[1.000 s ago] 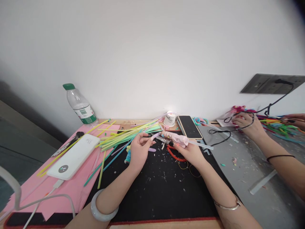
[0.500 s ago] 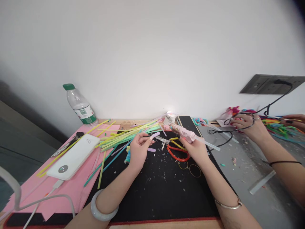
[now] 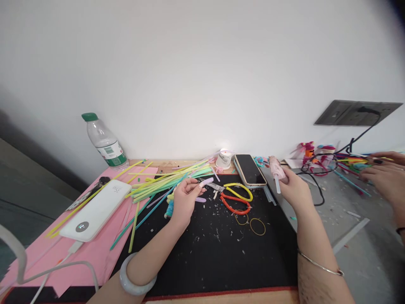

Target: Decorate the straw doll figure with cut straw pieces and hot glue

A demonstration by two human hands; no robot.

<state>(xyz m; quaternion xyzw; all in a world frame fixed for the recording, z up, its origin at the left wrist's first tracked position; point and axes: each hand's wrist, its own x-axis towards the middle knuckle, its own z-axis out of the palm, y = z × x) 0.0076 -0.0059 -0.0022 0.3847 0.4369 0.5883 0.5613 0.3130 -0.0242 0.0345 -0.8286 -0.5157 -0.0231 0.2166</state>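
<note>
Obs., at the bench.

Right hand (image 3: 295, 192): fingers wrapped closed around a small pink glue gun (image 3: 278, 169), held over the right edge of the black mat (image 3: 221, 253), just right of the phone (image 3: 249, 169).
- Gun's long axis runs near to far. The nose points far and slightly left; a clear glue stick (image 3: 276, 186) pokes out of the back toward the near side.
- Judgement: light, rigid plastic shell. The body is the safe hold, as now. The nose is probably hot, and the stick is smooth and would slide if pulled.

Left hand (image 3: 185, 198): fingertips pinched together on a short lilac straw piece (image 3: 206, 182), above the far middle of the mat.
- The piece lies roughly left to right, free end pointing right and slightly far.
- Judgement: nearly weightless, soft-walled and easily crushed, so a light pinch near one end suits it.

Around them:
- Scissors (image 3: 217, 185) just right of the piece.
- Yellow loop (image 3: 240, 188) and red loop (image 3: 236, 203) between the hands.
- Straw pile (image 3: 164, 180) to the left.
- Another person's hand (image 3: 382, 179) at far right, well apart.
</note>
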